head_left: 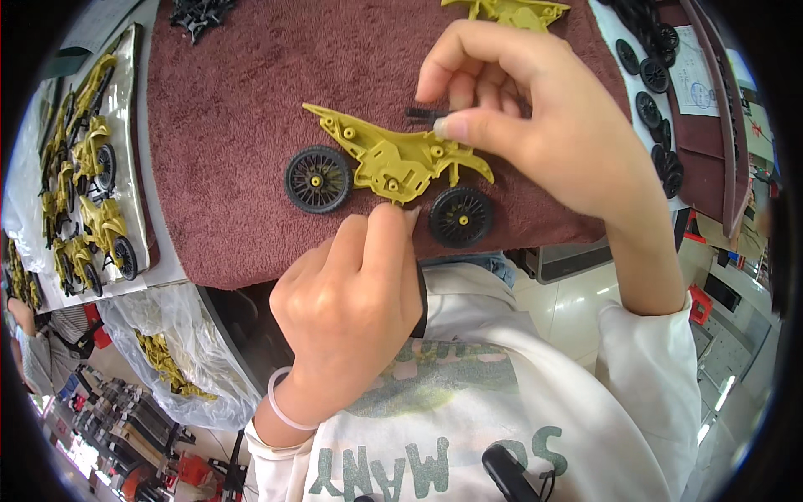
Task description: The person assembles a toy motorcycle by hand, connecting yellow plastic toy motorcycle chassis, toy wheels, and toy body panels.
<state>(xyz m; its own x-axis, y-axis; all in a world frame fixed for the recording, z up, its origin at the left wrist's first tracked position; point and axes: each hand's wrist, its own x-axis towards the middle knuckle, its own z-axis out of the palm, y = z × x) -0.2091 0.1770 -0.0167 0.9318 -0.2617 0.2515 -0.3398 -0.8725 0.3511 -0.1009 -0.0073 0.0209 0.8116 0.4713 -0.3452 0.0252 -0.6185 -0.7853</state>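
A yellow-green plastic toy motorcycle half-shell (393,159) lies inner side up on the brown towel, its pegs showing. At its left end sits a black spoked wheel (318,179) with a yellow hub; a second black wheel (461,217) is at its lower right. My left hand (347,276) is closed, with its fingertips at the shell's lower edge between the wheels. Above the shell's right end, my right hand (535,109) has its thumb against a small black ridged part (425,115). The part's right end is hidden behind the thumb; the index finger arches away from it.
The brown towel (226,117) covers the worktop. Black small parts (199,15) lie far left, another yellow-green shell (510,12) far right. Loose black wheels (655,75) line the right side. Several assembled toy motorcycles (104,222) fill a tray at left, above a plastic bag (180,351) of yellow parts.
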